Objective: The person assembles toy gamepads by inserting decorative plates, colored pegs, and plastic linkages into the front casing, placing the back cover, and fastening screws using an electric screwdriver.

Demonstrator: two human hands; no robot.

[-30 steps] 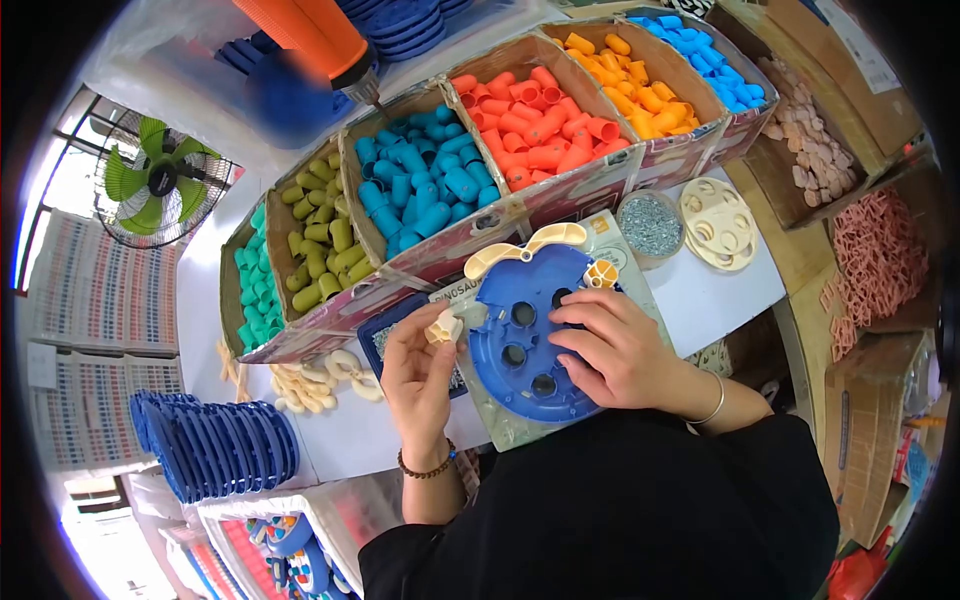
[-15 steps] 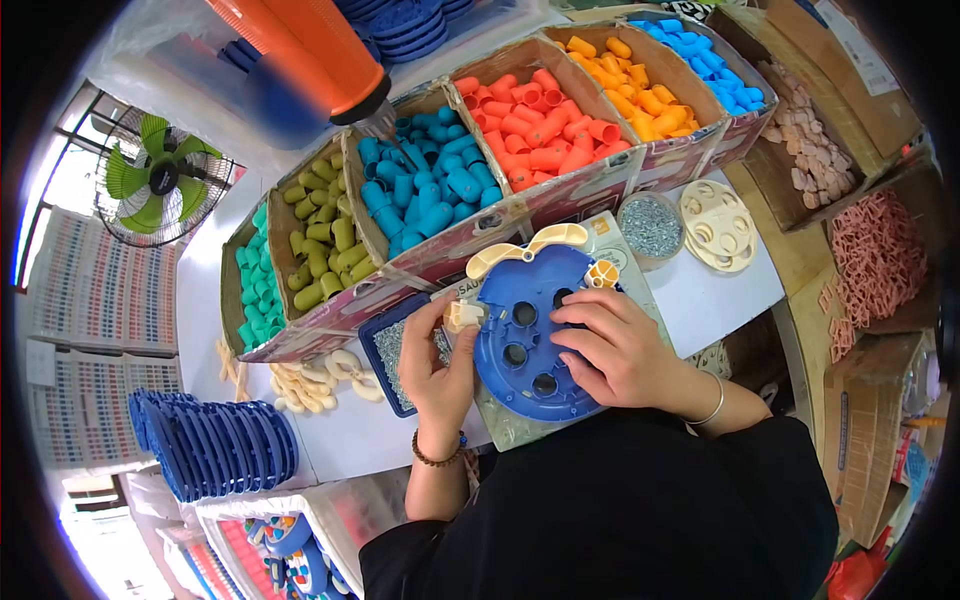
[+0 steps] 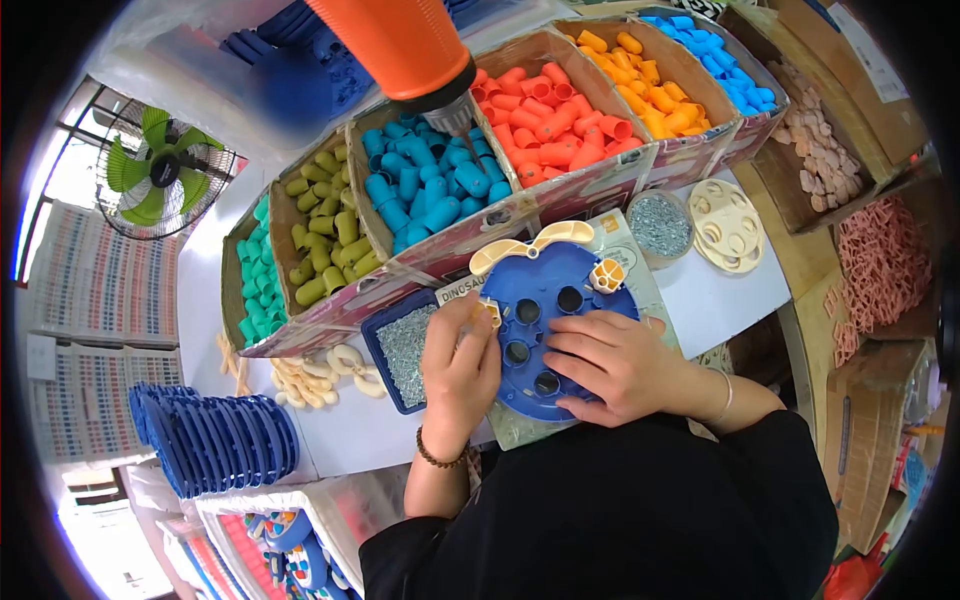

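My left hand [image 3: 461,362] pinches a small cream plastic piece [image 3: 491,312] at the left edge of a blue plastic shell [image 3: 528,395]. Fingers partly cover this piece. My right hand [image 3: 622,362] lies with fingers extended over the shell's right side. Dark round holes show in the shell's face. Along its top edge sits a cream two-lobed part [image 3: 532,244], and another cream piece [image 3: 607,275] is at its upper right. Beneath the shell is a flat printed board or box [image 3: 462,287], mostly hidden.
An orange power screwdriver [image 3: 405,50] hangs above the divided cardboard bins [image 3: 590,190] of coloured plastic caps. Screws fill a blue tray [image 3: 408,360] and a round tub [image 3: 660,228]. Stacked blue parts [image 3: 215,440] stand left; cream discs [image 3: 727,228] lie right.
My left hand has moved right and up, bringing the cream piece against the shell's left edge. My right hand has shifted slightly right. The screwdriver appears farther right in view.
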